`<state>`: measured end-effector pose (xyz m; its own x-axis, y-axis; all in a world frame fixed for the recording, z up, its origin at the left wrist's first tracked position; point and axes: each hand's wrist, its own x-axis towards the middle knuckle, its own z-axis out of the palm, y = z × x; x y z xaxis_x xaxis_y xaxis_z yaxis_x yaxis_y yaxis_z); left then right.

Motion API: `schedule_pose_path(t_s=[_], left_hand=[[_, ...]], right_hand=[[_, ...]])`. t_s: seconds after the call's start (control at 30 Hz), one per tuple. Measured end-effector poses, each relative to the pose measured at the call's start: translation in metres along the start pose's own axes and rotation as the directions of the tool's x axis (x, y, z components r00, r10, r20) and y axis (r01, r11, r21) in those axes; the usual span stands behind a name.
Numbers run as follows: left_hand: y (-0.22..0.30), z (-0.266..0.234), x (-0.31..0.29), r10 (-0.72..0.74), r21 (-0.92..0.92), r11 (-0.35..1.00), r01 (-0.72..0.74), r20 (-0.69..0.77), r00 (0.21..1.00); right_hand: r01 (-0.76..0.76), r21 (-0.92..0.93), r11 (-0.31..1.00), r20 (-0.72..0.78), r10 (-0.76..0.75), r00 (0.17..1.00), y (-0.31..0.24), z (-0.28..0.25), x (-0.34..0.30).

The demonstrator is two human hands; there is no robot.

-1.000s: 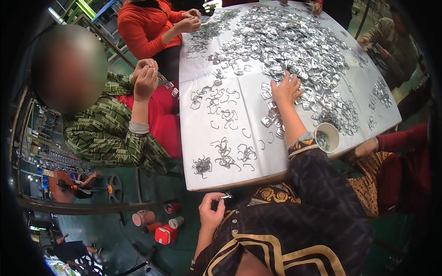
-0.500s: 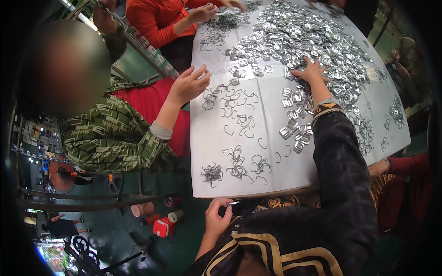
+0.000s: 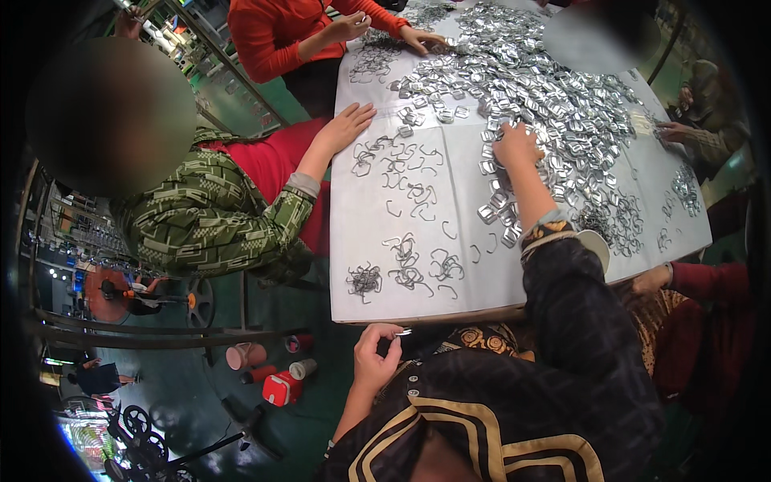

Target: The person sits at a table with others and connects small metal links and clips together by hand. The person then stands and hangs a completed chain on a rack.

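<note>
Just past the near edge of the table [image 3: 482, 293], the left hand [image 3: 377, 357] pinched a small silver piece [image 3: 404, 332], which a slackened thumb could have dropped. The right hand [image 3: 518, 146] bent over the buckle heap [image 3: 578, 136] (clasping one or not, I couldn't tell), where overlapping buckles could have snagged.

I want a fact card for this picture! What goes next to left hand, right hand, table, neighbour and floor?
Left hand: pinching a small shiny metal piece beside the table's near edge
Right hand: among silvery flat pieces; whether it grips one is unclear
Table: white top, big silvery heap, bent wires in loose clusters
Neighbour: hand from a green patterned sleeve, resting at the table's left edge
Floor: red box
</note>
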<state>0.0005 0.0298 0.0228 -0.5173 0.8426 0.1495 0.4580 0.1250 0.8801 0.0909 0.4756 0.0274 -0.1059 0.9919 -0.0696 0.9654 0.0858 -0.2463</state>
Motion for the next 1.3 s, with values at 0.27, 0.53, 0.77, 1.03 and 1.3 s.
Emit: schedule_pose_path(t_s=[0.27, 0.53, 0.77, 1.03, 1.3], left_hand=[[0.0, -0.003, -0.017, 0.026, 0.035, 0.999, -0.026, -0.02, 0.999], [-0.009, -0.005, -0.035, 0.019, 0.034, 0.999, -0.016, -0.083, 0.996], [-0.011, -0.009, -0.023, 0.064, 0.052, 0.997, -0.061, -0.066, 0.996], [-0.026, -0.009, -0.026, -0.008, 0.041, 0.999, 0.01, -0.05, 0.999], [-0.025, -0.006, -0.016, -0.035, 0.014, 0.999, 0.035, -0.028, 0.999]], right_hand=[[0.005, 0.044, 0.999, 0.068, -0.008, 0.998, 0.001, -0.001, -0.062], [0.137, 0.089, 0.987, -0.013, -0.136, 0.991, 0.008, 0.027, -0.097], [0.057, 0.097, 0.994, -0.175, -0.039, 0.984, 0.041, 0.035, 0.027], [-0.036, -0.176, 0.984, -0.156, 0.008, 0.988, 0.042, 0.08, 0.162], [0.277, -0.162, 0.947, -0.249, -0.311, 0.917, 0.077, 0.113, 0.207]])
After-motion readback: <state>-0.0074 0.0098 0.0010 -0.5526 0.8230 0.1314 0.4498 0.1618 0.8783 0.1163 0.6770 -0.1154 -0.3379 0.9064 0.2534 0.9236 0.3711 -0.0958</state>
